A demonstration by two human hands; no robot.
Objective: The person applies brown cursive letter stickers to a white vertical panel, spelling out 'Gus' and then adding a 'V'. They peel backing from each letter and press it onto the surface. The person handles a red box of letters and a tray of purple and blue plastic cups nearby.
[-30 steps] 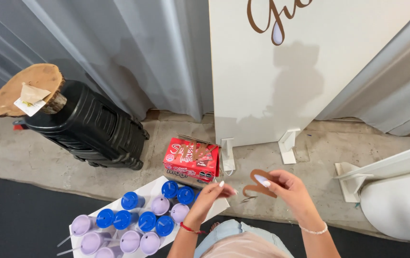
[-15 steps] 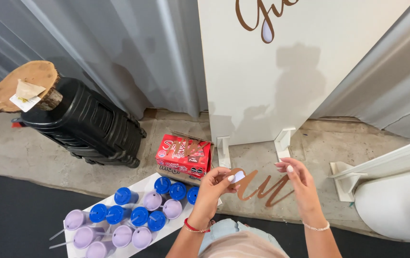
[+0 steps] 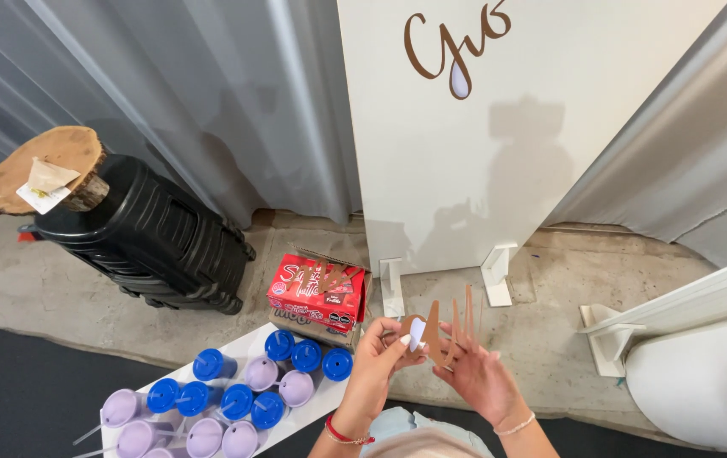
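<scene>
Ahead of us, a white sign board [image 3: 516, 161] w/ brown script stands on white feet [image 3: 496, 276]. Up-left: red carton [image 3: 317, 293], then a black case [image 3: 147, 237] w/ a wood slab [image 3: 37, 165] on top. Left: blue & lilac cups [image 3: 236, 399] on a white tray. Grey curtains [image 3: 194, 93] behind.

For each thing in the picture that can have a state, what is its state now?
Left hand: pinching the brown cut-out letter.
Right hand: holding the same letter from below.
Red carton: top flap open.
Cups: lids on, upright on the white tray.
White sign board: standing upright, a few brown letters on it.
</scene>
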